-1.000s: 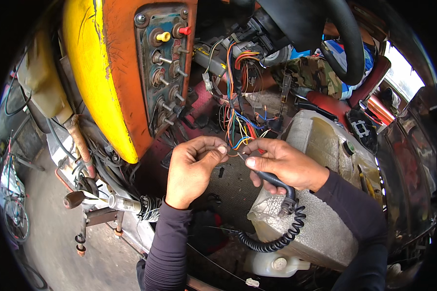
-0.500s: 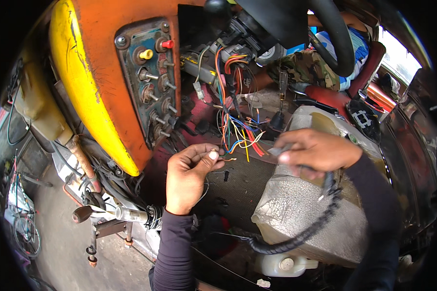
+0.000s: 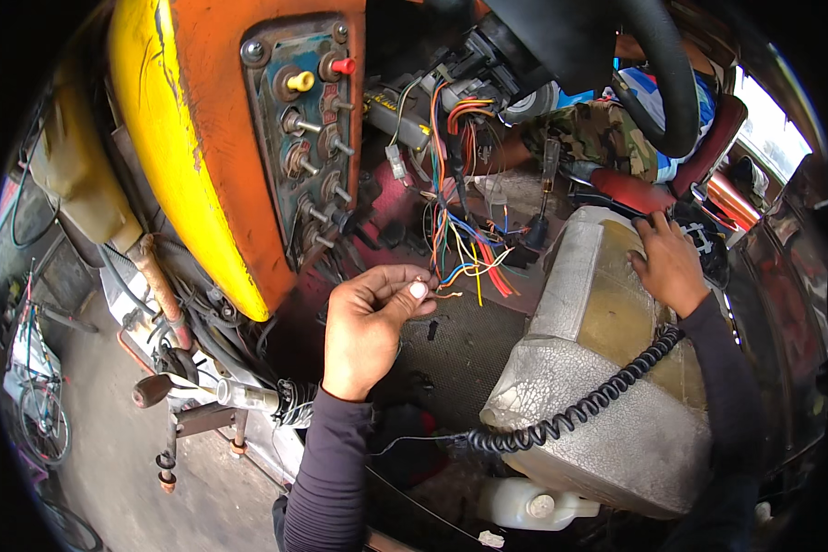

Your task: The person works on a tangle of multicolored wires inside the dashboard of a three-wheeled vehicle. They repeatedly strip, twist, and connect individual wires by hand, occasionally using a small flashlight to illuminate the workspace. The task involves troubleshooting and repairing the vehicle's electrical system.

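My left hand (image 3: pixel 373 322) pinches a thin wire (image 3: pixel 449 294) between thumb and fingertips; its bare, coppery end sticks out to the right. Just beyond the fingertips hangs a bundle of loose coloured wires (image 3: pixel 469 248), below the steering column (image 3: pixel 474 69). Over on the right, my right hand (image 3: pixel 669 262) rests with fingers spread on the far right edge of a cracked silver-grey padded cover (image 3: pixel 570 294). A black coiled cord (image 3: pixel 580 409) crosses the cover up to my right wrist. Whether anything lies beneath the right palm is hidden.
An orange and yellow panel (image 3: pixel 235 184) with toggle switches stands at left. The steering wheel (image 3: pixel 676 83) overhangs the top right. Behind it sits a person in camouflage trousers (image 3: pixel 598 133). A white plastic jug (image 3: pixel 534 506) is at the bottom; a bicycle (image 3: pixel 41 396) stands far left.
My right hand has moved right and away from the wires onto the cover's far edge, its fingers spreading. The coiled cord has stretched straighter. My left hand keeps its pinch on the wire.
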### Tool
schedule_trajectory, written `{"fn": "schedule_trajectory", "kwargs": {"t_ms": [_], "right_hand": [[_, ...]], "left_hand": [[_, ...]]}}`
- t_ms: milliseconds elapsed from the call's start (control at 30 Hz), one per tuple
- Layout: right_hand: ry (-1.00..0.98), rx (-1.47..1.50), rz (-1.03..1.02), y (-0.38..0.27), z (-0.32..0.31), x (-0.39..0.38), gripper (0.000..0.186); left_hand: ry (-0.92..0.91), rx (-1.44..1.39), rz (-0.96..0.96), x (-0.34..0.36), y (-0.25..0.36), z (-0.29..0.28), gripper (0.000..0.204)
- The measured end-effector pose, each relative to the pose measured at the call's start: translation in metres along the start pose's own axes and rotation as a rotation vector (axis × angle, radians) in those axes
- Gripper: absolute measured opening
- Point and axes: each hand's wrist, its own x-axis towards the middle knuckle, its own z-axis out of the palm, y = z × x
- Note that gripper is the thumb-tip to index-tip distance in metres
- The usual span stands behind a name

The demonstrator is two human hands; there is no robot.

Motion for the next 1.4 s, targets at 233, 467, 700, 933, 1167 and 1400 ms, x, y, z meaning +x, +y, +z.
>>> {"fn": "schedule_trajectory", "kwargs": {"t_ms": [233,467,700,933,1167,1400], "right_hand": [[-0.078,0.584,-0.405,-0.102,-0.07,0.013,0.024],[-0.045,0.796,-0.444,-0.183,-0.063,0.03,0.018],[-0.094,0.727,-0.38,-0.178,-0.051,0.014,0.015],[0.395,0.287,-0.689,-0.185,-0.049,-0.007,0.024],[0.329,0.611,-0.577,-0.191,-0.048,-0.002,0.028],[0.466,0.333,-0.698,-0.188,-0.049,-0.002,0.016]], "left_hand": [[-0.007,-0.001,-0.004,0.001,-0.003,0.001,0.017],[0.002,-0.028,-0.019,-0.001,-0.002,0.005,0.016],[0.164,0.104,-0.036,-0.01,0.002,0.009,0.017],[0.169,0.235,0.07,-0.032,0.006,0.031,0.021],[0.228,0.19,0.079,-0.036,0.008,0.03,0.015],[0.137,0.289,0.163,-0.038,0.012,0.029,0.015]]}}
